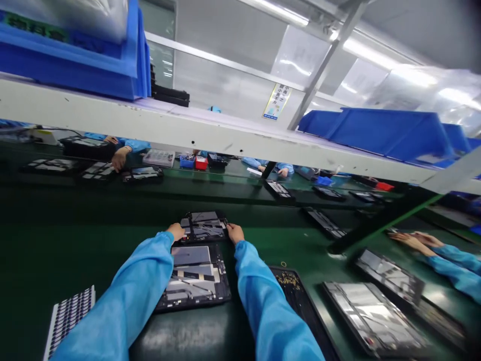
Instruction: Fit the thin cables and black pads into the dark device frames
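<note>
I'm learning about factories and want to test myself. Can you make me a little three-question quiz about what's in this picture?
1. True or false: both hands grip the far open tablet by its sides.
2. What lies nearer the person, between the blue sleeves? A) a second open tablet B) a red box C) a bottle
3. What colour are the bins on the shelf?

Key:
1. True: left hand and right hand hold its two sides.
2. A: the second open tablet.
3. Blue.
</note>
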The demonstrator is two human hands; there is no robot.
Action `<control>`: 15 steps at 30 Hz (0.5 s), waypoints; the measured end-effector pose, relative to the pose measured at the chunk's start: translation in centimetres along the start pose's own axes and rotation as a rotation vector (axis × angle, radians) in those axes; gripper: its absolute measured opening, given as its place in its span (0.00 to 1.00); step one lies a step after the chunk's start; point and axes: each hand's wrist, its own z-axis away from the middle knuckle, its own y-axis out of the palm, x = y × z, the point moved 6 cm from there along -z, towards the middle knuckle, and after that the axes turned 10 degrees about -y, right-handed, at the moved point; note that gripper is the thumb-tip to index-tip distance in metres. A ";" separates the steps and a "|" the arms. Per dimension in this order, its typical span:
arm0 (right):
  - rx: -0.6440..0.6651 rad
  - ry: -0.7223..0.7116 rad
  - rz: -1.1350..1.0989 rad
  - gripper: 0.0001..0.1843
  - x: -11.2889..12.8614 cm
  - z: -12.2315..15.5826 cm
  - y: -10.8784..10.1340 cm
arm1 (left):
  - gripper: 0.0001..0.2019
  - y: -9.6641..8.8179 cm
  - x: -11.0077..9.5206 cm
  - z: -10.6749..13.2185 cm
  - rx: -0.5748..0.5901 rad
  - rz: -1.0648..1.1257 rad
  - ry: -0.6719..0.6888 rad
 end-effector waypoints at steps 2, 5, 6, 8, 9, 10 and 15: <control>-0.014 -0.014 -0.059 0.18 0.7 0.2 0.8 | 0.18 0.0 0.5 0.0 0.001 0.046 -0.018; -0.052 -0.072 -0.144 0.18 2.8 0.9 -0.2 | 0.18 -2.0 0.8 1.8 -0.037 0.136 0.010; -0.072 -0.101 -0.167 0.18 3.8 1.5 -1.1 | 0.18 -3.1 0.8 2.9 -0.059 0.169 0.031; -0.116 -0.166 -0.198 0.20 5.8 4.0 -3.8 | 0.19 -5.8 1.0 6.2 -0.112 0.232 0.091; -0.137 -0.199 -0.207 0.22 6.7 6.1 -5.4 | 0.20 -7.1 1.4 8.6 -0.135 0.258 0.124; -0.149 -0.232 -0.211 0.24 7.4 8.7 -7.0 | 0.21 -8.2 2.1 11.4 -0.154 0.280 0.159; -0.019 -0.380 -0.157 0.24 5.6 27.8 -10.7 | 0.26 -7.3 11.7 29.5 -0.130 0.346 0.113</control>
